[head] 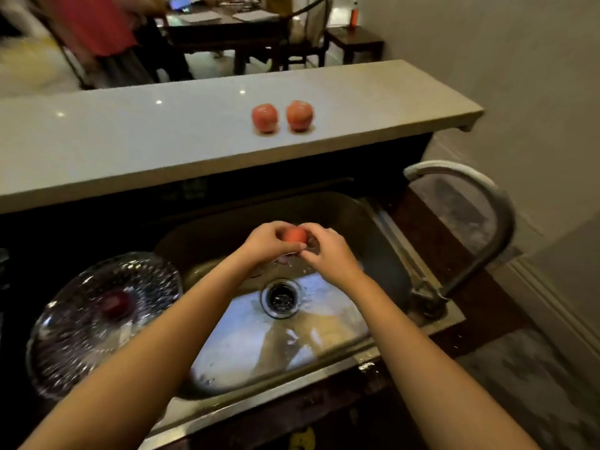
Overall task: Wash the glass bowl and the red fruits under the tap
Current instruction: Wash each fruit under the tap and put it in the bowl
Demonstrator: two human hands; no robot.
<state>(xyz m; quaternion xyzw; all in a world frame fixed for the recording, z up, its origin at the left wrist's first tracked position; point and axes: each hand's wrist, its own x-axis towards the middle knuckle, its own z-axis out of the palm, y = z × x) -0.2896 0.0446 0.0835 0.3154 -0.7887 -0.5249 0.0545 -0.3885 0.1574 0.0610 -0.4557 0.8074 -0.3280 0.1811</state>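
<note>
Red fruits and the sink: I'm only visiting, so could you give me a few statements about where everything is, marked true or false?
1. The left hand and the right hand together hold one red fruit above the sink. True.
2. Three fruits sit on the raised counter. False: only two counter fruits sit there, side by side.
3. The glass bowl lies inside the sink. False: it sits beside the sink, on its left.
4. A dark red fruit lies in the glass bowl. True.
5. The tap stands at the sink's left side. False: it stands at the right side.
</note>
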